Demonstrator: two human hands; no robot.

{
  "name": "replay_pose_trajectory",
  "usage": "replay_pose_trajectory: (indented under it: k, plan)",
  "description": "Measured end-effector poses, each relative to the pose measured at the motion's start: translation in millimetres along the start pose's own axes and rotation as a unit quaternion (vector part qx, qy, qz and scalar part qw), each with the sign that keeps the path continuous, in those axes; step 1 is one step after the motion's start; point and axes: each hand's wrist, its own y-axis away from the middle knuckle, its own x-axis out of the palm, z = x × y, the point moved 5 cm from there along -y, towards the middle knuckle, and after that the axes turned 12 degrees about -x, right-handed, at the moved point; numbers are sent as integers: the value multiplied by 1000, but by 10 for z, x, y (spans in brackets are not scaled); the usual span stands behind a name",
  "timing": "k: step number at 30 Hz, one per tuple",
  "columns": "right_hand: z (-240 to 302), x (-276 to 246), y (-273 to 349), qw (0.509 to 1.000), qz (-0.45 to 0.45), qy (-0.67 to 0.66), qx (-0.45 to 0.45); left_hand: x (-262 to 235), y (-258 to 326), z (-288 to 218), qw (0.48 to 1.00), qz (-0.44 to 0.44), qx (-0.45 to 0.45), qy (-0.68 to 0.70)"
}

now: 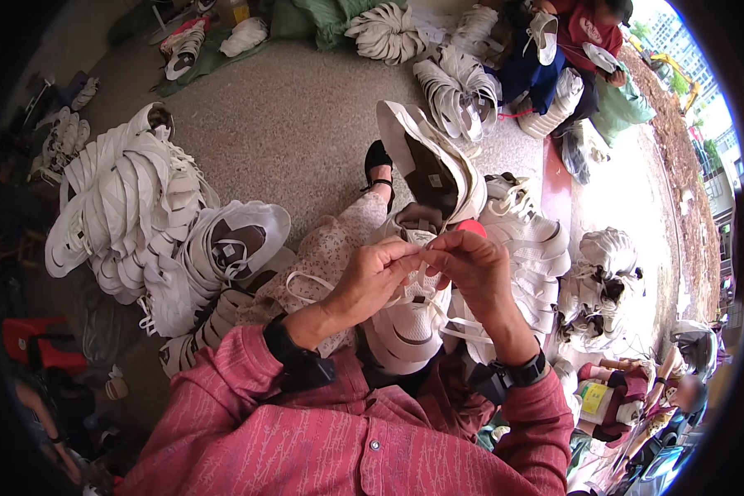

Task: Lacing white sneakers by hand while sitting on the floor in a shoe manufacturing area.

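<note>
A white shoe upper (404,337) lies in my lap, its rounded toe toward me and its opening away. Above its lacing, my left hand (370,279) and my right hand (476,269) meet, thumbs and fingertips pinched together on the white shoelace (308,279). One stretch of the lace loops out beside my left wrist; another hangs below my right hand. The exact spot between the fingertips is too small to make out. Just beyond my hands another white upper (434,169) with a brown lining stands tilted. A red round thing (472,226) shows behind my right fingers.
Nested white uppers (132,202) are heaped on the left, with more stacked uppers (525,248) close on my right. Bundles of uppers (463,91) sit farther off on the speckled floor (264,124). A person in red (591,37) handles shoes at the far right. A red stool (41,345) stands at left.
</note>
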Motion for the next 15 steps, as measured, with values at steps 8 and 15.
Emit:
replay_pose_trajectory:
  k: [8, 15]
  plan:
    - [20, -9, -27, 982, 71, 146, -94, -11, -3, 1, 993, -26, 75, -86]
    - [107, -158, -2, 997, 30, -28, 67, 390, 635, 93, 824, 88, 449, -335]
